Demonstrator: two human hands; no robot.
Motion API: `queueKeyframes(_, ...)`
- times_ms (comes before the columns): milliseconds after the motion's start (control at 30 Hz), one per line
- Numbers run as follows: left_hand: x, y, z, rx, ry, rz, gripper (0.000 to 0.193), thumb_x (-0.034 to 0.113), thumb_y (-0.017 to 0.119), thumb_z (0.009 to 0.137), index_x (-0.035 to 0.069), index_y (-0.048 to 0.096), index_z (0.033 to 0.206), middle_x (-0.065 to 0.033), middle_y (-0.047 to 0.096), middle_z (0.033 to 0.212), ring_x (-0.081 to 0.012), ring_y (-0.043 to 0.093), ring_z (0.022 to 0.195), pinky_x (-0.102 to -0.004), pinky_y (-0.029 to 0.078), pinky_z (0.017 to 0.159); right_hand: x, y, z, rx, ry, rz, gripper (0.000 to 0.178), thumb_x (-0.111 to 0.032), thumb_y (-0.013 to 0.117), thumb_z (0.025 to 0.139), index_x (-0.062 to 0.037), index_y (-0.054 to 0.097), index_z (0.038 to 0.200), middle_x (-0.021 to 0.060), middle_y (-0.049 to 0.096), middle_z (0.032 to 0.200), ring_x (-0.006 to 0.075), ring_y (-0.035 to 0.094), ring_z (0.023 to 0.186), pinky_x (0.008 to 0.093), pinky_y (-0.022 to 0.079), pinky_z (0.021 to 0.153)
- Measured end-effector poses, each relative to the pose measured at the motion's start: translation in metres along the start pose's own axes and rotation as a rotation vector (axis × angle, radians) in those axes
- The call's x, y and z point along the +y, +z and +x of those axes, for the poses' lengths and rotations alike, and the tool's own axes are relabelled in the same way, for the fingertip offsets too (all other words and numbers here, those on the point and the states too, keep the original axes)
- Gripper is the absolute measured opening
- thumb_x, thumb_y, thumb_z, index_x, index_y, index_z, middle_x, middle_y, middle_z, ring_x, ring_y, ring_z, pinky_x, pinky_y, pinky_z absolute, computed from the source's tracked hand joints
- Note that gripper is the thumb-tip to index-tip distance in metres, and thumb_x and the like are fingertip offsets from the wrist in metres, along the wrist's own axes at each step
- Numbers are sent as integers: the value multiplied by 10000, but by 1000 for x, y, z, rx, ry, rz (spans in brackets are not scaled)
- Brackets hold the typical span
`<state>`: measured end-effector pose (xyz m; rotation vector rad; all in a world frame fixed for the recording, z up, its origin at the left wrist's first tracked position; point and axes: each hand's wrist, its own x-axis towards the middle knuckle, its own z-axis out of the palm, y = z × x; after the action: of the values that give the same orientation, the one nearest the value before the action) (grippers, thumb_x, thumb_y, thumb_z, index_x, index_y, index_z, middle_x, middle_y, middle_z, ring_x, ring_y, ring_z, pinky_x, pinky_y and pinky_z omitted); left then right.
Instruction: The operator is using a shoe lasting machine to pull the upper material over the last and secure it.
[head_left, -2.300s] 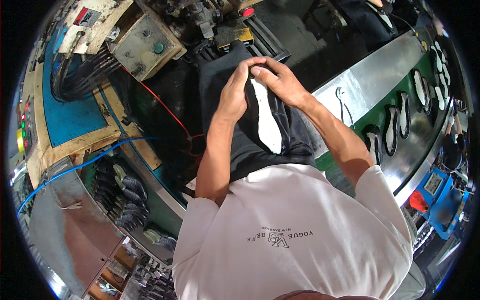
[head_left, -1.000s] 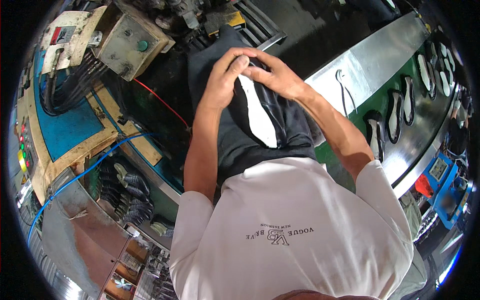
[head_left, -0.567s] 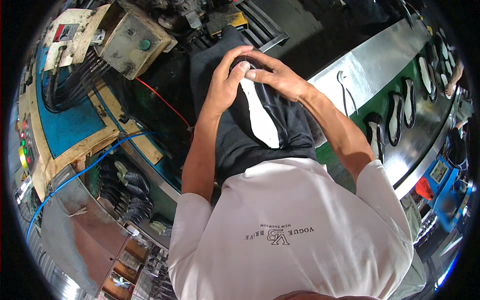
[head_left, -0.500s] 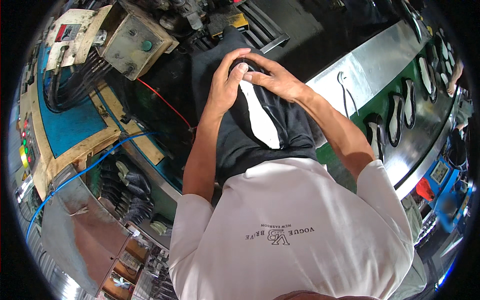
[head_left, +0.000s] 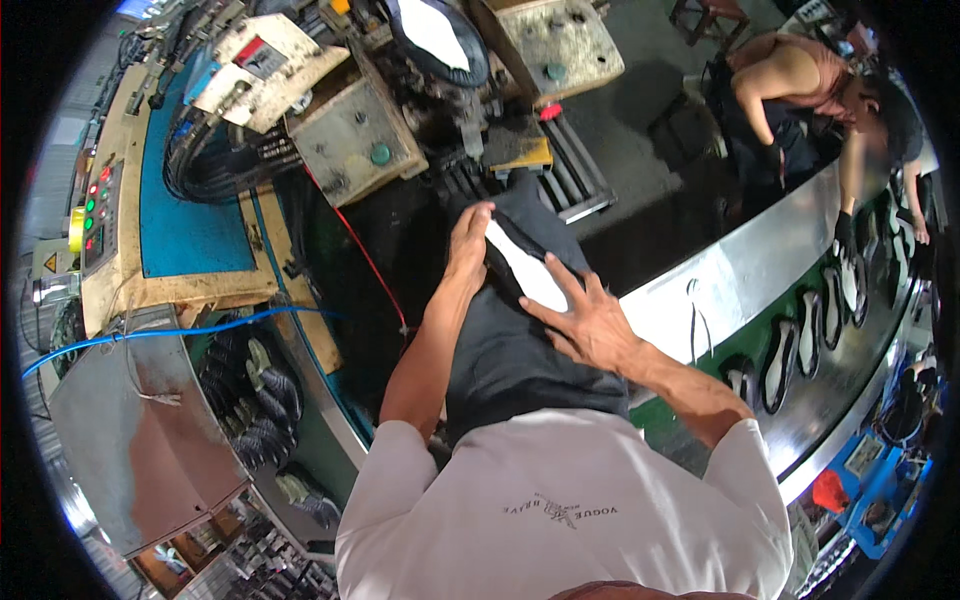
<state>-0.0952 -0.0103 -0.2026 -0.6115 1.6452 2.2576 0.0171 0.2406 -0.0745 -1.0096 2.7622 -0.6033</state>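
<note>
Head view: straight down we look, and there's the black shoe (head_left: 522,262), white sole up, slanting between two hands over the dark trousers (head_left: 515,375); whether it rests on them, we can't tell.
Left hand (head_left: 467,245): curled partway round the shoe's far-left side, and it has hold there; what its hidden fingers do underneath, we can't see.
Right hand (head_left: 590,320): spread wide, fingertips on the sole's near end, steadying more than clasping, we'd judge.
Slip risk: only the left really grips, so if the right lifts or shoves sideways, the shoe could roll off its slant.
Sole risk: uneven fingertip pressure could skew or smudge that white face, if it isn't firmly fixed.
Machine (head_left: 468,110): just beyond the hands, another shoe (head_left: 435,38) on it, sole showing; a careless reach forward might bump it.
Right surface (head_left: 760,265): a thin tool (head_left: 694,330) lies near the right forearm, a row of shoes (head_left: 779,365) beyond; a swinging elbow could knock either.
Co-worker (head_left: 780,75): bent over the row's far end, well apart from us.
</note>
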Motion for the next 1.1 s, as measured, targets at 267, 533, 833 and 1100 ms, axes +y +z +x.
queueKeyframes(267, 210, 10, 100, 181, 325, -67, 510, 367, 692, 1059, 69, 602, 1463, -123, 669, 1378, -240, 628, 1271, -438, 495, 1108, 17, -82, 26, 317, 194, 48, 663, -202, 858, 823, -250, 685, 1460, 337, 290, 1684, 494, 558, 1264, 566, 526, 1065)
queueKeyframes(533, 324, 42, 160, -187, 191, -145, 528, 290, 732, 1016, 68, 551, 1460, -136, 709, 1271, -280, 708, 1149, -473, 593, 988, 46, -163, 166, 479, 71, -163, 723, -194, 839, 838, -309, 623, 1518, 302, 321, 1679, 482, 553, 1307, 526, 545, 1061)
queueKeyframes(833, 222, -66, -50, -117, 187, -330, 972, 81, 677, 787, 104, 319, 1690, -170, 585, 1498, -344, 639, 1316, -484, 529, 1122, 67, -131, 349, 556, 22, -196, 662, -316, 765, 939, -410, 549, 1557, 278, 293, 1681, 527, 575, 1179, 562, 580, 982)
queueKeyframes(1100, 111, -109, -121, -196, 251, -731, 805, 452, 648, 1062, 151, 259, 1700, -152, 475, 1636, -413, 549, 1427, -603, 496, 1152, 50, -88, 355, 596, 62, -322, 708, -308, 765, 945, -446, 494, 1584, 293, 230, 1699, 573, 527, 1222, 589, 583, 967)
